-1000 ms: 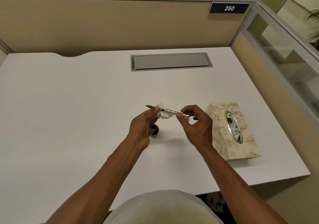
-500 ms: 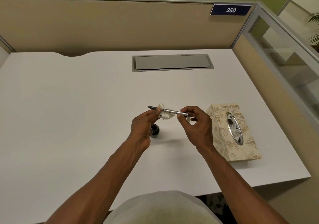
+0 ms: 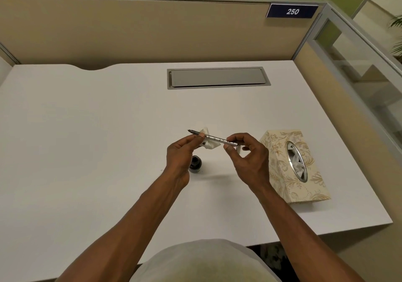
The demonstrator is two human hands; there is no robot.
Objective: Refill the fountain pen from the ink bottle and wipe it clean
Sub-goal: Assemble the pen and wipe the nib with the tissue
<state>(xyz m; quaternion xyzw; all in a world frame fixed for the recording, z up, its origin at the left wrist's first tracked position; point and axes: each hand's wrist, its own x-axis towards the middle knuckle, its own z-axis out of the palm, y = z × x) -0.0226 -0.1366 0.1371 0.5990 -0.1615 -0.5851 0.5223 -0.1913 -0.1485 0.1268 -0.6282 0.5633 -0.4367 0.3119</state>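
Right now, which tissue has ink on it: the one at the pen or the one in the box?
The tissue at the pen, with dark spots; the box's looks clean.

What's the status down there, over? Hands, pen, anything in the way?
Left hand pinches tissue round the pen near its nib; right hand holds the back end. Pen level above the desk. Ink bottle directly beneath, tissue box to the right.

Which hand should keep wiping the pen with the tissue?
Probably the left hand. It already pinches the crumpled tissue around the pen near the nib end, while the right hand grips the back end and steadies it above the desk.
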